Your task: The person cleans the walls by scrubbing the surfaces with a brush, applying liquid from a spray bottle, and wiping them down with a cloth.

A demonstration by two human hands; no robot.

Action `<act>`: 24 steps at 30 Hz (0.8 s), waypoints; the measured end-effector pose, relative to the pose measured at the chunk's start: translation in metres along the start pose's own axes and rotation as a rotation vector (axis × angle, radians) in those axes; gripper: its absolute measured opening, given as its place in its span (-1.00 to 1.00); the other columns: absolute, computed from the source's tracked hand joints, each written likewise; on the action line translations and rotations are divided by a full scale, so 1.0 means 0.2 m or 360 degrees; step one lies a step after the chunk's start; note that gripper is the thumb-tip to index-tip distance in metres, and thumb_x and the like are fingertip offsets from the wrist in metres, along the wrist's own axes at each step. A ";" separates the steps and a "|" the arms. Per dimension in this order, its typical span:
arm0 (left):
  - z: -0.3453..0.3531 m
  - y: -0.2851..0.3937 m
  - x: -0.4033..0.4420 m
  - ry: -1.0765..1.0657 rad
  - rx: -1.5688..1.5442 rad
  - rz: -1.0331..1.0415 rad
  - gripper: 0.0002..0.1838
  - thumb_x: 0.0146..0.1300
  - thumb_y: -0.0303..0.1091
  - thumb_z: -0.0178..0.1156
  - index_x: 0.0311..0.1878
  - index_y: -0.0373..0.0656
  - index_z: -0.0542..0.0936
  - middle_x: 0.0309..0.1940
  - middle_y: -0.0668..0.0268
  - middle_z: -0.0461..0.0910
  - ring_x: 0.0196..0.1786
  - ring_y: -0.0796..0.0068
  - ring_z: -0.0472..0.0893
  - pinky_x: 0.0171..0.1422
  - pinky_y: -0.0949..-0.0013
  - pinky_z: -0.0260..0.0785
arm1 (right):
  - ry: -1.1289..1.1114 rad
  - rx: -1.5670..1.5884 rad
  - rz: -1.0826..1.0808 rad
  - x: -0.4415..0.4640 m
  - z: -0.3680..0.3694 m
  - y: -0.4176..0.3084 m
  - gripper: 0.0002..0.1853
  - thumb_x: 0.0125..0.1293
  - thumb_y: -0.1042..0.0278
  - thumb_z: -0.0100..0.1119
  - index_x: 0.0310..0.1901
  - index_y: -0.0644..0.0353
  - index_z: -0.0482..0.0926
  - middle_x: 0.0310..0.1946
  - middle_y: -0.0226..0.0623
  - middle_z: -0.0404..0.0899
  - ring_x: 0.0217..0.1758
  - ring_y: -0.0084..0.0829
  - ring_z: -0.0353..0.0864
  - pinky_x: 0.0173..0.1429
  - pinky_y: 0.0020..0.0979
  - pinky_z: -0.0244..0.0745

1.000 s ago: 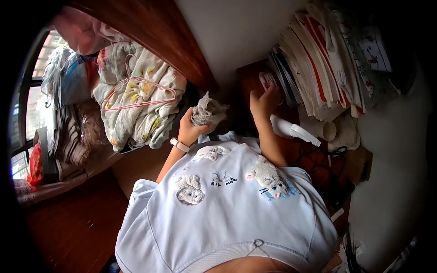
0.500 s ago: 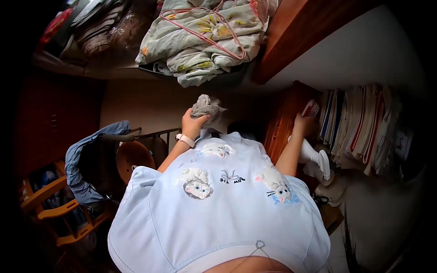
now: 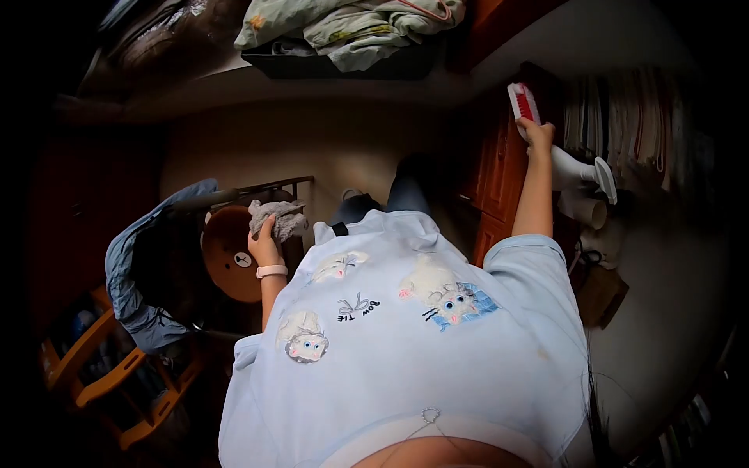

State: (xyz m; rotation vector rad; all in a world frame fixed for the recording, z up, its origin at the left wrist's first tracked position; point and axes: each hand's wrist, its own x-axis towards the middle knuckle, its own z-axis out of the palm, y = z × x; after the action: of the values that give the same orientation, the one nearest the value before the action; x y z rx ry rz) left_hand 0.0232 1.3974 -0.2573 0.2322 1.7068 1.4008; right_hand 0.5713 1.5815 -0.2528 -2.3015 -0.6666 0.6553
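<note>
A crumpled grey cloth is gripped in my left hand, which wears a pale wristband. It hangs beside a brown bear-face cushion on a chair-like metal frame. My right hand is out at the upper right, its fingers closed on the end of a red and white brush. Just below that hand stands a white object with a flared end, near the wooden cabinet.
Folded cloth lies in a dark bin at the top. Upright books or folders line the right. A blue fabric item hangs at the left, above an orange wooden frame.
The view has tilted down and turned, bringing the chair and floor into sight. My left hand has moved left and lower with the cloth; my right arm is stretched further out with the brush.
</note>
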 end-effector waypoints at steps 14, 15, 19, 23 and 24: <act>-0.28 0.05 0.79 -0.0550 0.2189 0.1719 -0.36 -0.17 -0.39 0.35 0.10 -0.14 0.42 -0.17 0.08 0.56 -0.06 0.10 0.52 0.14 0.13 0.27 | -0.0628 0.1401 0.0158 -1.17 -0.43 0.57 -0.62 0.10 0.37 0.21 -0.06 0.33 0.44 -0.23 -0.23 0.56 -0.23 -0.40 0.59 -0.08 -0.34 0.57; -0.23 0.08 0.88 -0.0531 0.2244 0.1795 -0.34 -0.18 -0.40 0.34 0.11 -0.10 0.40 -0.18 0.11 0.56 -0.05 0.12 0.52 0.17 0.13 0.23 | -0.0581 0.1369 0.0145 -1.17 -0.49 0.56 -0.63 0.10 0.35 0.21 -0.07 0.33 0.44 -0.24 -0.24 0.56 -0.23 -0.40 0.59 -0.09 -0.34 0.57; -0.13 0.12 1.24 -0.0473 0.2667 0.0835 -0.51 0.06 -0.19 0.21 0.09 -0.01 0.38 -0.07 0.05 0.54 0.00 0.06 0.52 0.17 0.10 0.22 | -0.0411 0.1283 -0.0014 -1.13 -0.68 0.47 -0.63 0.09 0.27 0.23 -0.12 0.31 0.46 -0.29 -0.24 0.57 -0.30 -0.41 0.60 -0.19 -0.41 0.57; -0.29 -0.03 1.35 -0.0516 0.3052 0.0636 -0.47 0.05 -0.20 0.18 0.14 -0.04 0.37 -0.07 0.05 0.54 0.00 0.06 0.52 0.12 0.13 0.28 | -0.0216 0.1028 -0.0057 -0.99 -0.77 0.34 -0.65 0.05 0.17 0.24 -0.21 0.21 0.48 -0.36 -0.30 0.56 -0.44 -0.46 0.60 -0.44 -0.53 0.50; -0.31 -0.07 1.32 -0.0391 0.2939 0.0857 -0.55 0.04 -0.23 0.17 0.04 -0.08 0.42 -0.10 0.04 0.55 -0.02 0.09 0.53 0.14 0.18 0.24 | -0.0205 0.1016 -0.0101 -0.91 -0.77 0.31 -0.65 0.05 0.17 0.24 -0.21 0.21 0.48 -0.36 -0.30 0.56 -0.44 -0.46 0.60 -0.44 -0.53 0.50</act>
State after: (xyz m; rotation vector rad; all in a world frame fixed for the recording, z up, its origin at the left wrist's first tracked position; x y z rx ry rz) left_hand -0.1710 1.5170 -0.4045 1.8078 2.2363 -0.3768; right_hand 0.5462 1.3618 -0.1425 -1.6543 -0.4922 0.8476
